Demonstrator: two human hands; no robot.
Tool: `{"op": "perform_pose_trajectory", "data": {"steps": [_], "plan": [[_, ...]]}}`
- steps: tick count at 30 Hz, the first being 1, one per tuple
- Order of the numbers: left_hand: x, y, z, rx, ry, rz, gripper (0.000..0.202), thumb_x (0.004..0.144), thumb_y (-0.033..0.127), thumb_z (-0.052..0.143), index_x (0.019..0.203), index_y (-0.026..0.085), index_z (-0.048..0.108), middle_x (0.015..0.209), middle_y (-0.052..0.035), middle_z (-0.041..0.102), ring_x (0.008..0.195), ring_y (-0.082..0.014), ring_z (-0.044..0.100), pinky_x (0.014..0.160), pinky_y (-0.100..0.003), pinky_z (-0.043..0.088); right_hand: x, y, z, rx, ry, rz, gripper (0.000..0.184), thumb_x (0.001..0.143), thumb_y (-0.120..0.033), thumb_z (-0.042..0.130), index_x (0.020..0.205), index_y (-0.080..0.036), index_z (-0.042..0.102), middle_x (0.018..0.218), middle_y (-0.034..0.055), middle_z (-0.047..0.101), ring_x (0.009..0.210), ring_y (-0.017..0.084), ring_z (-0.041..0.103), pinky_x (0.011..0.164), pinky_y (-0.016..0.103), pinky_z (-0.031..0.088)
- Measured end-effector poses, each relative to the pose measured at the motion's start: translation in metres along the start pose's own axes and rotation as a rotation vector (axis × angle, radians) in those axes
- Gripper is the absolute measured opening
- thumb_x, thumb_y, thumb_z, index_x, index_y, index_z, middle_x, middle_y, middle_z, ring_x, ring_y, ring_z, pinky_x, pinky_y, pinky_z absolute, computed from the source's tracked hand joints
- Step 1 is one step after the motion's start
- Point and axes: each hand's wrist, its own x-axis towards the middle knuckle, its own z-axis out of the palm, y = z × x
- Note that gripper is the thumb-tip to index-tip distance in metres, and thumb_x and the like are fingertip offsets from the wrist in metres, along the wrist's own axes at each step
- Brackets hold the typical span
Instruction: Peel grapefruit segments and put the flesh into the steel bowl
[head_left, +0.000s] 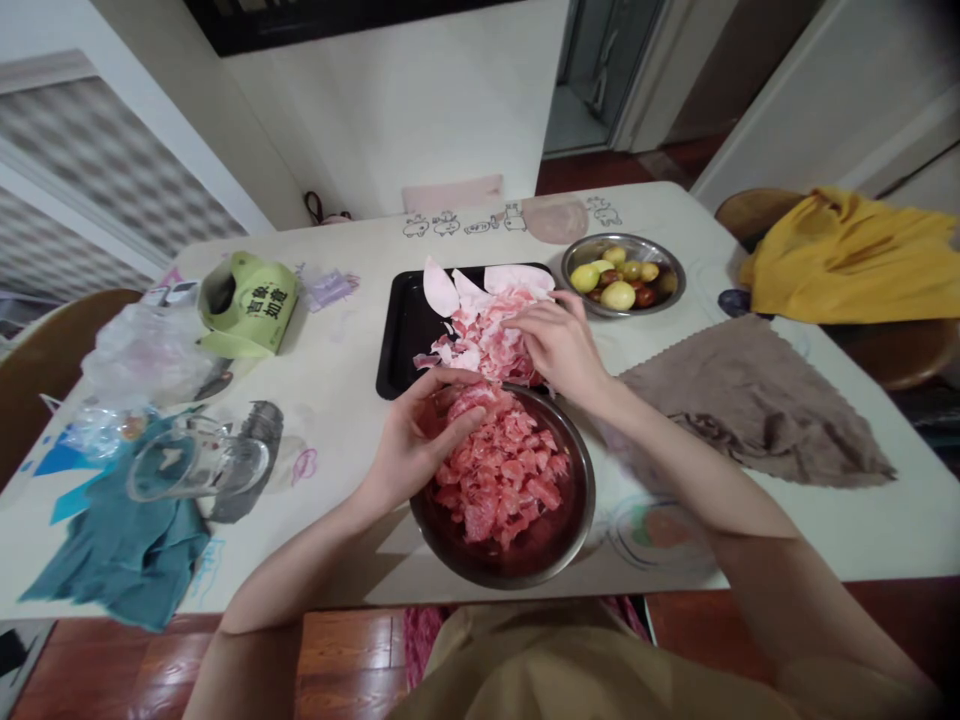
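Observation:
My left hand [416, 435] is closed around a piece of red pomelo flesh [478, 398], at the far rim of a steel bowl [574, 535]. Loose chunks of pomelo pulp [502, 470] fill much of this bowl. Just beyond it lies a black tray [397, 335], heaped with torn pomelo membrane [491, 335] and a few thick pieces of pale peel [517, 278]. Over the right side of that heap is my right hand [562, 345], its fingers bent and drawn together. Whatever they pinch is hidden among the scraps.
A second steel bowl [671, 290] of small green and brown fruit stands at the back right. A brown cloth [757, 400] lies to the right. On the left are a glass pitcher [195, 460], a teal cloth [127, 550], a green paper bag [251, 305] and clear plastic [142, 345].

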Motion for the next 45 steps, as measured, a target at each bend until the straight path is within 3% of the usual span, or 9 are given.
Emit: {"op": "perform_pose_trajectory", "data": {"steps": [6, 11, 18, 22, 26, 33, 42, 45], "plan": [[-0.001, 0.001, 0.0, 0.033, 0.072, 0.036, 0.028, 0.089, 0.027, 0.075, 0.114, 0.019, 0.066, 0.118, -0.0091, 0.067, 0.102, -0.0166, 0.067, 0.09, -0.03, 0.06, -0.016, -0.059, -0.041, -0.002, 0.272, -0.19, 0.015, 0.09, -0.017, 0.068, 0.1, -0.027, 0.073, 0.093, -0.0033, 0.08, 0.093, 0.017, 0.071, 0.099, 0.042, 0.044], [-0.003, 0.004, 0.002, 0.066, 0.088, 0.101, 0.027, 0.089, 0.026, 0.074, 0.114, 0.019, 0.065, 0.116, -0.0086, 0.068, 0.106, -0.0178, 0.068, 0.096, -0.033, 0.058, -0.029, -0.086, -0.049, -0.094, 0.309, -0.32, 0.014, 0.088, -0.02, 0.074, 0.101, -0.024, 0.073, 0.094, -0.003, 0.08, 0.094, 0.019, 0.07, 0.094, 0.042, 0.044], [-0.009, 0.0, 0.005, 0.128, 0.115, 0.22, 0.026, 0.089, 0.022, 0.075, 0.114, 0.02, 0.066, 0.112, -0.0071, 0.068, 0.109, -0.0176, 0.066, 0.099, -0.032, 0.056, -0.03, -0.09, -0.045, -0.169, 0.364, -0.305, 0.012, 0.086, -0.02, 0.077, 0.096, -0.023, 0.071, 0.089, -0.0045, 0.08, 0.09, 0.018, 0.07, 0.093, 0.042, 0.043], [-0.013, -0.004, 0.006, 0.161, 0.13, 0.189, 0.029, 0.087, 0.023, 0.077, 0.114, 0.021, 0.067, 0.112, -0.0077, 0.066, 0.108, -0.019, 0.066, 0.09, -0.029, 0.059, -0.031, -0.094, -0.046, -0.239, 0.362, -0.314, 0.015, 0.083, -0.019, 0.079, 0.095, -0.024, 0.071, 0.088, -0.0055, 0.08, 0.088, 0.018, 0.071, 0.093, 0.041, 0.043], [-0.016, -0.004, 0.008, 0.211, 0.136, 0.193, 0.029, 0.087, 0.022, 0.078, 0.114, 0.022, 0.069, 0.111, -0.0076, 0.066, 0.105, -0.0188, 0.067, 0.08, -0.026, 0.061, -0.035, -0.092, -0.041, -0.314, 0.367, -0.355, 0.007, 0.086, -0.02, 0.077, 0.09, -0.024, 0.072, 0.087, -0.0051, 0.08, 0.09, 0.017, 0.071, 0.095, 0.041, 0.044], [-0.019, -0.001, 0.009, 0.257, 0.153, 0.233, 0.028, 0.087, 0.022, 0.077, 0.113, 0.022, 0.068, 0.109, -0.0077, 0.067, 0.103, -0.0191, 0.066, 0.077, -0.026, 0.062, -0.038, -0.088, -0.039, -0.349, 0.414, -0.42, 0.005, 0.085, -0.022, 0.078, 0.083, -0.025, 0.074, 0.086, -0.006, 0.079, 0.088, 0.016, 0.07, 0.094, 0.04, 0.043], [-0.018, 0.001, 0.009, 0.192, 0.135, 0.213, 0.027, 0.088, 0.025, 0.077, 0.111, 0.02, 0.065, 0.11, -0.0079, 0.067, 0.106, -0.0198, 0.067, 0.095, -0.034, 0.058, -0.039, -0.088, -0.041, -0.302, 0.437, -0.443, 0.007, 0.085, -0.023, 0.078, 0.088, -0.029, 0.076, 0.091, -0.0064, 0.08, 0.09, 0.017, 0.071, 0.093, 0.041, 0.041], [-0.018, 0.001, 0.008, 0.178, 0.129, 0.204, 0.027, 0.087, 0.026, 0.077, 0.11, 0.019, 0.066, 0.107, -0.0079, 0.069, 0.104, -0.0191, 0.068, 0.094, -0.033, 0.058, -0.042, -0.086, -0.04, -0.322, 0.434, -0.476, 0.008, 0.086, -0.023, 0.077, 0.09, -0.029, 0.076, 0.095, -0.0062, 0.08, 0.091, 0.017, 0.071, 0.093, 0.042, 0.04]]}}
